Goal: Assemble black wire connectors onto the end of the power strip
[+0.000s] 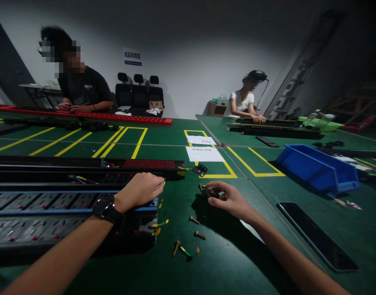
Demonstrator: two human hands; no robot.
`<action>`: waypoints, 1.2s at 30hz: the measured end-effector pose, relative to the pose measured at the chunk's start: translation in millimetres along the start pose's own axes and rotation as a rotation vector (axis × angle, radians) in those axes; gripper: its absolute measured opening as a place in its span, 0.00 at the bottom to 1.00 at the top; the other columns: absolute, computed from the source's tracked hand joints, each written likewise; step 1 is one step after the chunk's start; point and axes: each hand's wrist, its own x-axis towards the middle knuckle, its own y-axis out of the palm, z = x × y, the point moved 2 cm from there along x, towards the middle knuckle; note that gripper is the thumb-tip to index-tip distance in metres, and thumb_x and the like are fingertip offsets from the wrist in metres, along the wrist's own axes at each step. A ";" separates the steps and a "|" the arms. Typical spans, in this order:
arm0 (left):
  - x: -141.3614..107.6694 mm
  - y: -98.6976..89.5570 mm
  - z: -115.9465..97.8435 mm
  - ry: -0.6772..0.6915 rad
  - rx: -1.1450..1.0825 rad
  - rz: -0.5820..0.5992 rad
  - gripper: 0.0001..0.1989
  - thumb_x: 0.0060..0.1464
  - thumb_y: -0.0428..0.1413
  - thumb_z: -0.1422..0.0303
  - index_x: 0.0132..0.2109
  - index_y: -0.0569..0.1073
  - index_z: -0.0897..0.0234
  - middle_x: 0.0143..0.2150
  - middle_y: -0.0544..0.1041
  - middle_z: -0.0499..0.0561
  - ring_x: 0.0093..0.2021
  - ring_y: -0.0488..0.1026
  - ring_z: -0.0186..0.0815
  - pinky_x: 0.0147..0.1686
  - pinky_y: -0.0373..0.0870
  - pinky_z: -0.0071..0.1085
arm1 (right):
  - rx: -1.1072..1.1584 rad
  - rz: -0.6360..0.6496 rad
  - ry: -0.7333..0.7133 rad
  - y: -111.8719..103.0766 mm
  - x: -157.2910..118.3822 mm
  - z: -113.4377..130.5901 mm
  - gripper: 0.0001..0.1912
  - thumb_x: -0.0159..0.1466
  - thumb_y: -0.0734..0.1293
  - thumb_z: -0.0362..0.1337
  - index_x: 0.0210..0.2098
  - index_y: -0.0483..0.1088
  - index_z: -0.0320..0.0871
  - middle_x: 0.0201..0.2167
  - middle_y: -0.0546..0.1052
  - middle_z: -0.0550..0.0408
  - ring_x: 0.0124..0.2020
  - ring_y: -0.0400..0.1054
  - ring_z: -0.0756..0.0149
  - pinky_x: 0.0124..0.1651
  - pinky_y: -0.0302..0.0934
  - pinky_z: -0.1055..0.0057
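My left hand [143, 189], a black watch [106, 207] on its wrist, rests over the right end of the long socket strips [46, 200]. Its fingers are closed on something I cannot make out near the strip's end. My right hand [227, 198] hovers over the green table, fingers curved around a small dark object [208, 194]. By its fingertips is a small brass-coloured screw [202, 187]. Yellow-green wires [160, 224] stick out from the strip ends. Nearer me lie loose bolts [200, 235] and a short green wire [189, 254].
A blue bin [318, 170] and a black phone [317, 235] are on the right. White paper sheets [205, 154] and a small black plate [199, 169] lie ahead. Beyond, a red strip [129, 118] crosses the left; two people work at the far side.
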 end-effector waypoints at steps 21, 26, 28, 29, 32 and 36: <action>0.3 -2.4 -1.4 0.012 -0.015 -0.003 0.14 0.69 0.49 0.67 0.34 0.75 0.61 0.34 0.82 0.53 0.32 0.76 0.39 0.30 0.57 0.33 | -0.556 -0.114 -0.243 -24.9 -0.6 -19.4 0.26 0.61 0.72 0.43 0.59 0.75 0.52 0.55 0.82 0.46 0.54 0.76 0.45 0.56 0.71 0.47; -0.4 -3.3 -3.0 0.006 -0.003 -0.010 0.15 0.68 0.49 0.67 0.34 0.75 0.61 0.33 0.82 0.53 0.32 0.77 0.39 0.29 0.57 0.33 | -0.590 -0.083 -0.266 -31.1 -0.6 -18.7 0.28 0.65 0.73 0.49 0.63 0.74 0.51 0.58 0.80 0.42 0.56 0.75 0.41 0.56 0.71 0.43; -0.6 -2.9 -3.0 0.000 -0.002 -0.010 0.15 0.69 0.49 0.67 0.34 0.75 0.61 0.33 0.82 0.53 0.32 0.77 0.39 0.30 0.57 0.32 | -0.623 -0.086 -0.292 -25.7 -0.4 -18.3 0.29 0.67 0.71 0.52 0.65 0.73 0.52 0.60 0.79 0.43 0.59 0.74 0.40 0.57 0.71 0.41; -0.7 -2.7 -3.0 -0.004 -0.003 -0.009 0.15 0.69 0.49 0.66 0.34 0.75 0.61 0.33 0.82 0.53 0.32 0.77 0.39 0.30 0.58 0.32 | -0.645 -0.084 -0.308 -21.3 -0.3 -18.4 0.29 0.68 0.71 0.53 0.66 0.72 0.53 0.63 0.77 0.43 0.61 0.72 0.39 0.59 0.70 0.40; -1.1 -2.1 -2.9 -0.008 -0.019 -0.019 0.15 0.69 0.49 0.66 0.34 0.75 0.61 0.33 0.82 0.54 0.32 0.77 0.40 0.31 0.60 0.32 | -0.721 -0.050 -0.354 -5.0 -0.5 -19.1 0.32 0.69 0.69 0.55 0.70 0.69 0.53 0.69 0.73 0.43 0.68 0.67 0.36 0.63 0.66 0.35; -1.3 -1.8 -2.9 0.007 -0.032 -0.057 0.15 0.68 0.50 0.67 0.32 0.74 0.61 0.31 0.80 0.52 0.30 0.76 0.38 0.31 0.60 0.32 | -0.757 -0.015 -0.423 9.5 -2.1 -15.0 0.33 0.70 0.70 0.54 0.71 0.67 0.54 0.68 0.73 0.45 0.69 0.66 0.37 0.67 0.61 0.34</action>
